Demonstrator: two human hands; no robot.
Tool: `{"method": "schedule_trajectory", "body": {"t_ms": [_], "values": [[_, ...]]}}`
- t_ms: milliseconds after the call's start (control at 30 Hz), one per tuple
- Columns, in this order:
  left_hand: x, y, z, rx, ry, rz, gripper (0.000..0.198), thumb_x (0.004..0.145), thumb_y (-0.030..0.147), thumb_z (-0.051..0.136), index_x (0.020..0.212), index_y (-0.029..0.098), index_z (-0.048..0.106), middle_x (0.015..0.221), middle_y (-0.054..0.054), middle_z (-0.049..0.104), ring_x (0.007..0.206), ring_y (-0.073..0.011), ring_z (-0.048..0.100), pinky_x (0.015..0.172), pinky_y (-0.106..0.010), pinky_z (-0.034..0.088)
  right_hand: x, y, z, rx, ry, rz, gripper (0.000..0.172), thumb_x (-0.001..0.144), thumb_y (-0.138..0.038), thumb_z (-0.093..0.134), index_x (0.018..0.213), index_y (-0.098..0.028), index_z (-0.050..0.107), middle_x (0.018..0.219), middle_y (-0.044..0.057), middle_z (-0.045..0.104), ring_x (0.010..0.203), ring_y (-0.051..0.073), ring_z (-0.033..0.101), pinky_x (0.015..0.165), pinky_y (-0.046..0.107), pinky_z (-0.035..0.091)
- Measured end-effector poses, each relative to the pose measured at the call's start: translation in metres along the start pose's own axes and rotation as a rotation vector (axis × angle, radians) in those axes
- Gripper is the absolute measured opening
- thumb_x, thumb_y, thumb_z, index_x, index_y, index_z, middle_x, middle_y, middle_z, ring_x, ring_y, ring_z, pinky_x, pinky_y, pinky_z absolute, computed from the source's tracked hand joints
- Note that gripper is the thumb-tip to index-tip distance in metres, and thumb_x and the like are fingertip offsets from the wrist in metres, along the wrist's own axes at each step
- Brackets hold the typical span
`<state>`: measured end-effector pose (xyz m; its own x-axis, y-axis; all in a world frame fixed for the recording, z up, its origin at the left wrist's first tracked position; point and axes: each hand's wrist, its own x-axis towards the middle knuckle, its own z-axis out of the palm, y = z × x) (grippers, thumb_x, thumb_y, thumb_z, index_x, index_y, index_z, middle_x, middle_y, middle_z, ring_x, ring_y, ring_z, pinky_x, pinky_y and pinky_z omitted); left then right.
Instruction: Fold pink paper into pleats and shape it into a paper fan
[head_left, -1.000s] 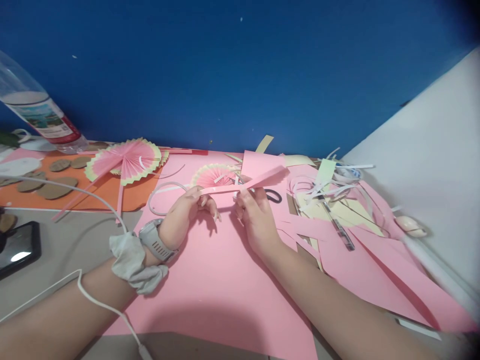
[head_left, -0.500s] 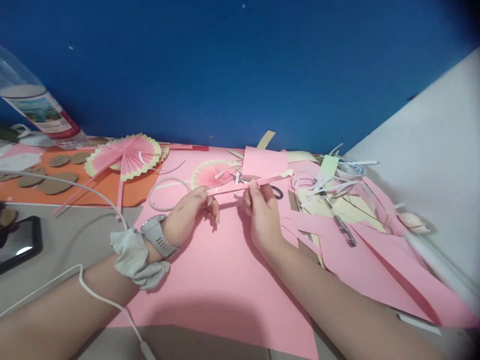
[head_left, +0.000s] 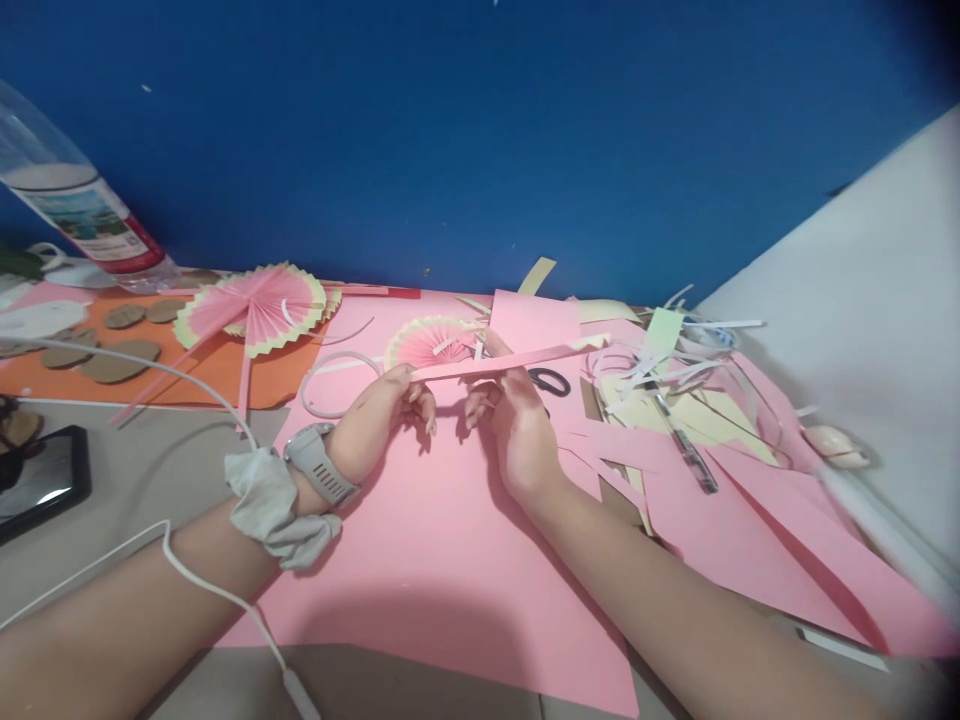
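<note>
My left hand (head_left: pixel 379 415), with a grey watch at its wrist, pinches the left end of a narrow pink paper strip (head_left: pixel 465 368). The strip runs level to the right, its far end pale and whitish. Around its middle is my right hand (head_left: pixel 517 425), thumb on the near side and index finger reaching up behind it; the exact contact is partly hidden. Behind the hands lies a small pleated paper fan (head_left: pixel 424 343), pink with a yellow-green edge. Black scissor handles (head_left: pixel 551 381) show just right of my right hand. Below both hands spreads a large pink sheet (head_left: pixel 450 530).
Left stand a plastic bottle (head_left: pixel 97 225), a larger pleated fan (head_left: pixel 281 305) on orange paper (head_left: pixel 202 390), cardboard pieces (head_left: pixel 124 362) and a phone (head_left: pixel 45 485). On the right are paper scraps (head_left: pixel 679 365), a pen (head_left: pixel 690 445) and a mouse (head_left: pixel 836 445). A white cable (head_left: pixel 217 600) crosses my left forearm.
My right thumb has shifted from the strip's front face to lower down, and the index finger now points up behind it. The strip's right end sits slightly further right.
</note>
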<state>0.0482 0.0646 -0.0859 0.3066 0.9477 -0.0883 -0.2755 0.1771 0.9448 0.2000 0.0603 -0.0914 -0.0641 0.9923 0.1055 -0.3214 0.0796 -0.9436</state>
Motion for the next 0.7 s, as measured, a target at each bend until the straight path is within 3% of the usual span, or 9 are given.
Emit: {"method": "schedule_trajectory", "body": {"t_ms": [100, 267, 400, 567, 700], "values": [[0.002, 0.004, 0.0, -0.035, 0.007, -0.035, 0.025, 0.085, 0.027, 0.035, 0.061, 0.021, 0.032, 0.05, 0.005, 0.039, 0.042, -0.0122, 0.046, 0.041, -0.027, 0.043, 0.0, 0.001, -0.002, -0.033, 0.098, -0.038, 0.018, 0.09, -0.041, 0.04, 0.086, -0.025, 0.046, 0.073, -0.003, 0.049, 0.055, 0.01, 0.047, 0.046, 0.022, 0.042], [0.003, 0.011, -0.001, -0.062, 0.013, -0.078, 0.03, 0.085, 0.03, 0.035, 0.057, 0.021, 0.031, 0.049, 0.005, 0.032, 0.043, -0.0126, 0.044, 0.039, -0.026, 0.041, 0.0, 0.001, -0.005, -0.124, 0.279, -0.097, 0.029, 0.085, -0.05, 0.052, 0.078, -0.025, 0.041, 0.065, -0.006, 0.04, 0.054, 0.008, 0.04, 0.055, 0.022, 0.044], [0.003, 0.011, -0.002, -0.057, -0.007, -0.09, 0.035, 0.085, 0.037, 0.04, 0.055, 0.021, 0.032, 0.047, 0.005, 0.031, 0.042, -0.0126, 0.044, 0.038, -0.026, 0.042, 0.0, -0.001, -0.006, -0.146, 0.214, -0.076, 0.027, 0.084, -0.048, 0.056, 0.081, -0.025, 0.043, 0.065, -0.007, 0.037, 0.053, 0.007, 0.037, 0.053, 0.02, 0.04], [0.002, 0.006, -0.001, -0.017, -0.038, -0.008, 0.048, 0.08, 0.064, 0.045, 0.061, 0.019, 0.04, 0.052, 0.004, 0.038, 0.043, -0.0116, 0.045, 0.04, -0.027, 0.044, 0.001, -0.003, -0.006, -0.077, 0.122, -0.047, 0.029, 0.082, -0.046, 0.06, 0.077, -0.023, 0.044, 0.055, -0.01, 0.033, 0.045, 0.006, 0.031, 0.045, 0.019, 0.032], [-0.002, 0.004, -0.001, 0.045, -0.035, 0.125, 0.038, 0.078, 0.056, 0.058, 0.08, 0.019, 0.049, 0.063, 0.003, 0.049, 0.053, -0.0125, 0.052, 0.045, -0.027, 0.048, 0.002, -0.003, -0.003, -0.01, 0.094, -0.065, 0.028, 0.08, -0.041, 0.064, 0.072, -0.021, 0.046, 0.053, -0.009, 0.04, 0.046, 0.006, 0.04, 0.046, 0.02, 0.037]]}}
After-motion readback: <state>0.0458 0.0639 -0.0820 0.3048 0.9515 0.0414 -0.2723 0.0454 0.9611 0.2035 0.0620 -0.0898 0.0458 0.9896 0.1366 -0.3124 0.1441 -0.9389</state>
